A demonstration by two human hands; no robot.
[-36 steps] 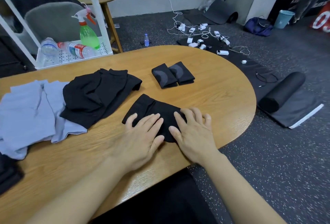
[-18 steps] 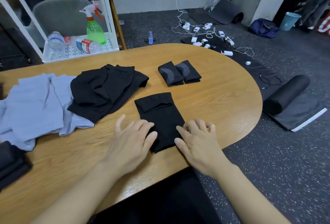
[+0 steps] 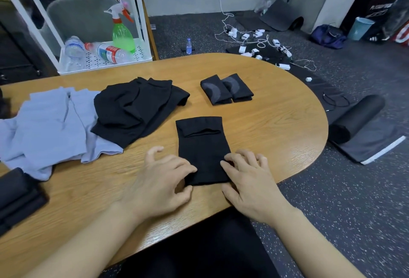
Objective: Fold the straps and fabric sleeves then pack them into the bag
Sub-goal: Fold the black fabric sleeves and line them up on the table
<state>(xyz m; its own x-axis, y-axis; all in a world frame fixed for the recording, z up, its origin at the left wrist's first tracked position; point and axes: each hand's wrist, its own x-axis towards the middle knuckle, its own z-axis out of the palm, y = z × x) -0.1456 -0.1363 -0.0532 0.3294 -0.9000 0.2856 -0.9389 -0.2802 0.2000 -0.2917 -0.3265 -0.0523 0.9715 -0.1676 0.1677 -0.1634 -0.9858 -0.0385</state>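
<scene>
A gym-like room with speckled dark flooring, chargers and cables strewn on a mat behind, and in front an oval wooden desk (image 3: 276, 127) where the folding goes on. A black fabric sleeve (image 3: 202, 149) lies flat on the desk near its front edge, its far end turned over in a cuff. The left hand (image 3: 161, 180) pinches the sleeve's near left corner between thumb and fingers; the right hand (image 3: 247, 178) has its fingers curled at the near right edge, apparently gripping it. To my eye this is the start of a fold, near end about to go up over the far end.

Done so far: two folded sleeves (image 3: 226, 89) sit side by side further back on the desk. Left to do: a loose black heap (image 3: 137, 109) overlapping some pale blue fabric (image 3: 48, 127) on the left, both unfolded. A dark folded stack (image 3: 15, 198) sits at the left edge; what it is, I cannot tell. No bag shows on the desk, so packing looks not yet begun.
</scene>
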